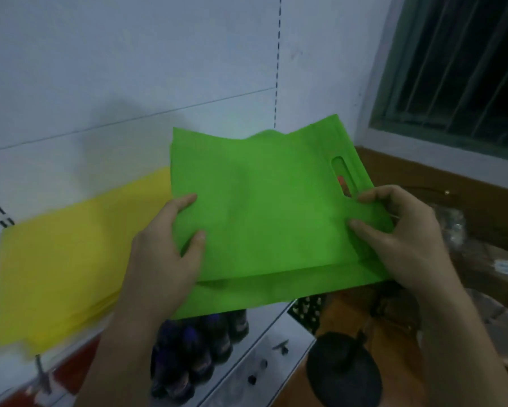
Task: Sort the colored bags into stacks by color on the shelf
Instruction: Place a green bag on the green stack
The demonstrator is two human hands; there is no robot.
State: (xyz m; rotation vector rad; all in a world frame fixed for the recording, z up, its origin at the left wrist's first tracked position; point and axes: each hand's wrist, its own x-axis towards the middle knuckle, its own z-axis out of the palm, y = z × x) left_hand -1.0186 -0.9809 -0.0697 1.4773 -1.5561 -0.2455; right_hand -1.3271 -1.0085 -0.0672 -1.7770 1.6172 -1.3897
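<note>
My left hand [164, 254] and right hand [399, 239] each pinch a side of the green bag [264, 207], beside the yellow bags [62, 265]

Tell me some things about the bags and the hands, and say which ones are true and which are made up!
1. The left hand and the right hand both hold the green bag. True.
2. The yellow bags lie to the right of the green bag. False: they lie to its left.
3. The green bag has a handle hole cut near the right hand. True.
4. The window is at the bottom left. False: it is at the top right.
5. Dark bottles show below the green bag. True.
</note>
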